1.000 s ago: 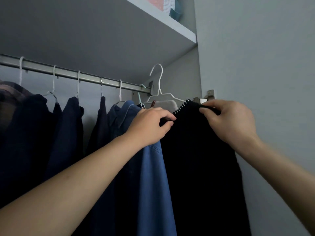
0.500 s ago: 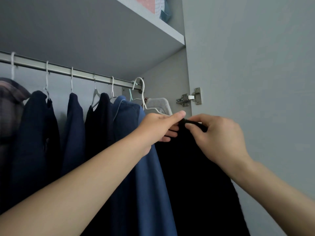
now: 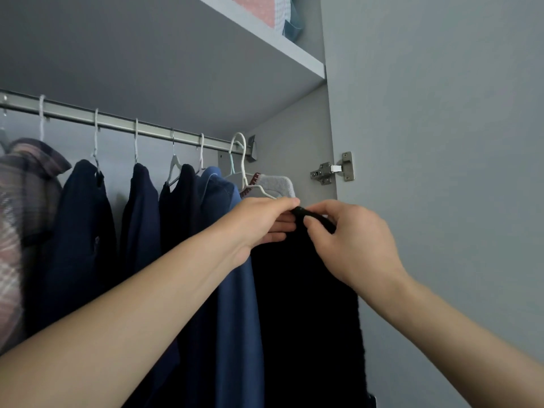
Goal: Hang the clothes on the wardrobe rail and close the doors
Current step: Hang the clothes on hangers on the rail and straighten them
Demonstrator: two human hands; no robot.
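A black garment (image 3: pixel 306 304) hangs at the right end of the metal wardrobe rail (image 3: pixel 123 125) on a white hanger (image 3: pixel 243 160) whose hook sits over the rail. My left hand (image 3: pixel 259 222) and my right hand (image 3: pixel 350 242) both pinch the garment's top edge, fingertips almost touching. A blue denim shirt (image 3: pixel 232 290) hangs just left of it, and a grey knit piece (image 3: pixel 276 184) shows behind the hands. Several dark navy clothes (image 3: pixel 85 231) fill the rail further left.
The open wardrobe door (image 3: pixel 441 172) stands close on the right, its hinge (image 3: pixel 332 169) beside my right hand. A shelf (image 3: pixel 265 45) above the rail carries folded fabric (image 3: pixel 265 10). A plaid shirt (image 3: pixel 17 231) hangs at the far left.
The white hanger's hook has gone from held above the rail to resting on it. Both hands have dropped and come together on the black garment's top edge.
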